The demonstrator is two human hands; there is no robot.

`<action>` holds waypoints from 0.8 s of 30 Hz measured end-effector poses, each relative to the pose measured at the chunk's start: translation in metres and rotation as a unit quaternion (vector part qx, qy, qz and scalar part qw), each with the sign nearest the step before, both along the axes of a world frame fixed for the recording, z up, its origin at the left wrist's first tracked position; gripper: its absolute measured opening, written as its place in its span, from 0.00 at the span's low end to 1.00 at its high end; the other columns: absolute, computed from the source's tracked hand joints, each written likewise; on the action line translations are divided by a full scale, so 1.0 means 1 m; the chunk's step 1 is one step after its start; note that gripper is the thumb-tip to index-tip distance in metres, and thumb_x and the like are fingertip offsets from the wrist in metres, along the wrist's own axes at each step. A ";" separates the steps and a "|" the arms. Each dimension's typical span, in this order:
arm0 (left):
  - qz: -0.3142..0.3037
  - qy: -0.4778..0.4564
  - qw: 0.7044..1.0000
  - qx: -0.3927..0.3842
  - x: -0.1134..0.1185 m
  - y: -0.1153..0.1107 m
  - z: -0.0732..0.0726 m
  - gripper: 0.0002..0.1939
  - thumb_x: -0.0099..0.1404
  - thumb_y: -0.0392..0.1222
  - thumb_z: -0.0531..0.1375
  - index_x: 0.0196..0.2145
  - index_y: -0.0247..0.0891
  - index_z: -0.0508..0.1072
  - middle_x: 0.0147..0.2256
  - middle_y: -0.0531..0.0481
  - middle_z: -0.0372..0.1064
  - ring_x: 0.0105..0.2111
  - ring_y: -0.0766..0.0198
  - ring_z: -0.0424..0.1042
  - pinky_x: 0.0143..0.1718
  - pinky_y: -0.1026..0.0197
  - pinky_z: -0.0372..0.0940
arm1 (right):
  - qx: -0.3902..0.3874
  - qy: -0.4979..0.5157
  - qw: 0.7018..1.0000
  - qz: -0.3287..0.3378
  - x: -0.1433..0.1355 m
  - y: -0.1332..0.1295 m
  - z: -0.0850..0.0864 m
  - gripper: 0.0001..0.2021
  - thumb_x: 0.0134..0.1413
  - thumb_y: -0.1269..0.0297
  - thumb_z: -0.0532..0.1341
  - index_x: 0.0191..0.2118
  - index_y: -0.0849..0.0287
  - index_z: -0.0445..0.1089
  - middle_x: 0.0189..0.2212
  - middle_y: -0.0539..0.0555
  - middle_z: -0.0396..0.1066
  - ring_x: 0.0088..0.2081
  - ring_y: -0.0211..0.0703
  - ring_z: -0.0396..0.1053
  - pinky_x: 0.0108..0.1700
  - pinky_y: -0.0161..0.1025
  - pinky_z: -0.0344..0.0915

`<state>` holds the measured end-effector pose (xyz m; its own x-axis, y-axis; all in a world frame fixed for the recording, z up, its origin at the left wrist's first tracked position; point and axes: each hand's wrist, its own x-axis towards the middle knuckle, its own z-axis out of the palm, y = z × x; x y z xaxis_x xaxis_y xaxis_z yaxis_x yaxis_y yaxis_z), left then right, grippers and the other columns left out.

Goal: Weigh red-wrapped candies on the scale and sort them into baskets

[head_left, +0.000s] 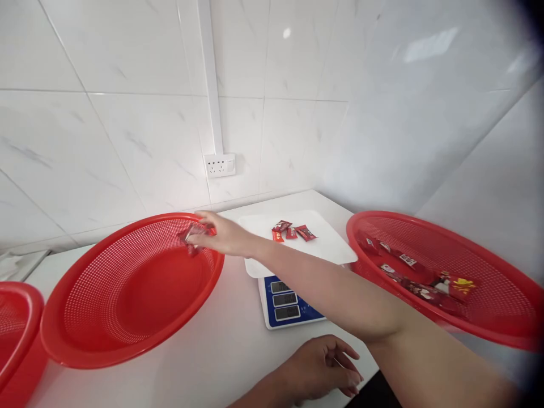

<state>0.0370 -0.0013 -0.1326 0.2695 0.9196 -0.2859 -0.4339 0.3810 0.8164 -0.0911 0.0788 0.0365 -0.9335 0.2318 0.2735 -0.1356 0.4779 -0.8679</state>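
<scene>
My right hand (212, 233) reaches across to the left, over the near basket's right rim. Its fingers are closed on red snack packets (192, 247), partly hidden by the fingers and slightly blurred. Below them lies the inside of a red perforated plastic basket (148, 348). My left hand (321, 368) hovers over the table's front edge, fingers loosely bent and apart, with nothing visible in them. Between the baskets stands a digital scale (272, 323) with a white tray (259, 266). Several small red packets (306, 232) lie on that tray. My right forearm covers part of the scale.
At the right, another red basket (425, 218) holds several red packets (408, 260). Part of a third red basket (32, 300) shows at the left edge. A wall socket (220, 165) is set in the tiled wall behind the white table (204, 345).
</scene>
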 end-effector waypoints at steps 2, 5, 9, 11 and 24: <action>0.001 0.005 1.000 0.001 -0.001 0.000 0.000 0.20 0.42 0.36 0.66 0.35 0.33 0.69 0.27 0.51 0.68 0.23 0.69 0.68 0.31 0.59 0.62 | 0.062 -0.007 0.998 0.023 -0.005 -0.004 -0.003 0.33 0.50 0.49 0.57 0.59 0.57 0.51 0.54 0.59 0.60 0.55 0.49 0.57 0.53 0.47 0.58; -0.003 0.012 1.000 -0.004 -0.002 0.001 0.001 0.20 0.42 0.37 0.67 0.35 0.34 0.69 0.27 0.52 0.69 0.23 0.69 0.68 0.30 0.60 0.62 | 0.181 0.008 0.983 -0.037 0.003 0.015 -0.014 0.29 0.54 0.50 0.54 0.59 0.58 0.52 0.58 0.60 0.53 0.60 0.49 0.48 0.58 0.48 0.50; -0.007 0.014 1.000 0.000 0.000 0.003 0.004 0.22 0.40 0.39 0.68 0.35 0.34 0.68 0.26 0.52 0.68 0.23 0.69 0.67 0.29 0.60 0.62 | 0.344 -0.082 0.912 -0.206 0.037 0.079 -0.038 0.31 0.52 0.49 0.56 0.59 0.57 0.54 0.62 0.61 0.44 0.63 0.56 0.34 0.59 0.59 0.36; -0.010 0.011 1.000 0.002 0.000 0.003 0.006 0.24 0.39 0.42 0.69 0.35 0.34 0.68 0.26 0.53 0.67 0.22 0.69 0.67 0.29 0.60 0.62 | 0.359 -0.184 0.881 -0.246 0.059 0.110 -0.049 0.33 0.49 0.43 0.55 0.58 0.54 0.55 0.62 0.61 0.43 0.63 0.61 0.30 0.56 0.66 0.31; -0.028 0.015 0.999 0.009 -0.003 0.006 0.004 0.28 0.37 0.47 0.70 0.36 0.34 0.68 0.27 0.51 0.68 0.25 0.65 0.69 0.34 0.55 0.62 | 0.358 -0.164 0.893 -0.216 0.098 0.131 -0.073 0.20 0.49 0.51 0.58 0.48 0.52 0.66 0.48 0.53 0.64 0.50 0.47 0.60 0.50 0.44 0.56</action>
